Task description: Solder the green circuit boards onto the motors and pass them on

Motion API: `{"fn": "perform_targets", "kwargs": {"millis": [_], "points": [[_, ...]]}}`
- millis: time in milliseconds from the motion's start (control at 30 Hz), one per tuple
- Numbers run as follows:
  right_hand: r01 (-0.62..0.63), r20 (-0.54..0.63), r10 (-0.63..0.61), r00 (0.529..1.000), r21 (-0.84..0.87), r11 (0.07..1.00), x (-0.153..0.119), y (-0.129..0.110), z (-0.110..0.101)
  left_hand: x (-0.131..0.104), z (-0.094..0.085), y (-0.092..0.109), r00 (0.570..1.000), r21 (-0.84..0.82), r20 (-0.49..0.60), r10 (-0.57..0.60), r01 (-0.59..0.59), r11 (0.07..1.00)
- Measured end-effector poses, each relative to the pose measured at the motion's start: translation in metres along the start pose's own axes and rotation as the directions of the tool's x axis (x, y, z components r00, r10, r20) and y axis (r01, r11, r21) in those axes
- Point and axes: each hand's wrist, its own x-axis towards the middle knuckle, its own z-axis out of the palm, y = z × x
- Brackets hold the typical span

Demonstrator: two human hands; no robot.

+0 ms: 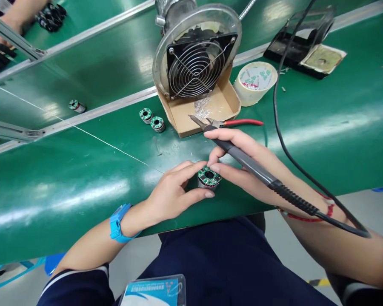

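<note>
A small round motor part (210,177) with a green circuit board on top stands upright on the green bench near its front edge. My left hand (174,189) grips its side between thumb and fingers. In my right hand (245,165) a soldering iron (252,163) rests between the fingers, its tip pointing up and left, away from the part. The thumb and a fingertip of that hand also meet at the board's edge; whether they pinch a wire there I cannot tell. Red-handled cutters (242,122) lie beyond the iron.
A fume fan (196,68) stands behind a cardboard tray (188,127) holding wire clippings. To its right are a tape roll (255,83) and an iron stand (306,55). Two similar parts (157,124) sit left of the tray, another (77,106) farther back. A cable (276,97) hangs at right.
</note>
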Motion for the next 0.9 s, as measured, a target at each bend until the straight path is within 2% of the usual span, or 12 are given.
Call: {"fn": "perform_targets", "kwargs": {"millis": [200,400,500,600,667,733,833,900], "points": [[0.012,0.022,-0.012,1.0,0.002,1.0,0.002,-0.002,0.001,0.002,-0.001,0.0,0.999,0.024,-0.03,0.027,-0.026,0.999],[0.17,-0.006,-0.171,0.985,-0.096,0.981,0.005,-0.006,0.006,0.002,0.0,0.0,0.996,0.019,-0.068,0.064,-0.063,0.998],[0.22,-0.017,-0.224,0.974,-0.124,0.968,0.005,0.0,0.008,0.003,0.002,-0.004,0.998,0.019,-0.056,0.036,-0.035,0.999],[0.162,-0.044,-0.166,0.985,-0.094,0.982,0.002,0.008,0.012,0.004,0.004,-0.011,0.999,0.018,-0.032,0.0,0.0,1.0],[0.111,-0.102,-0.122,0.987,-0.105,0.988,-0.001,0.015,0.019,0.007,0.006,-0.015,0.998,0.039,-0.045,-0.048,0.05,0.998],[0.083,-0.155,-0.121,0.981,-0.228,0.97,-0.003,0.023,0.027,0.01,0.009,-0.02,0.99,0.078,-0.082,-0.111,0.117,0.99],[0.074,-0.122,-0.16,0.98,-0.523,0.849,-0.002,0.036,0.039,0.015,0.013,-0.028,0.977,0.125,-0.114,-0.178,0.192,0.973],[0.1,-0.113,-0.199,0.974,-0.573,0.813,0.002,0.044,0.045,0.017,0.014,-0.034,0.966,0.086,-0.114,-0.232,0.242,0.966]]}}
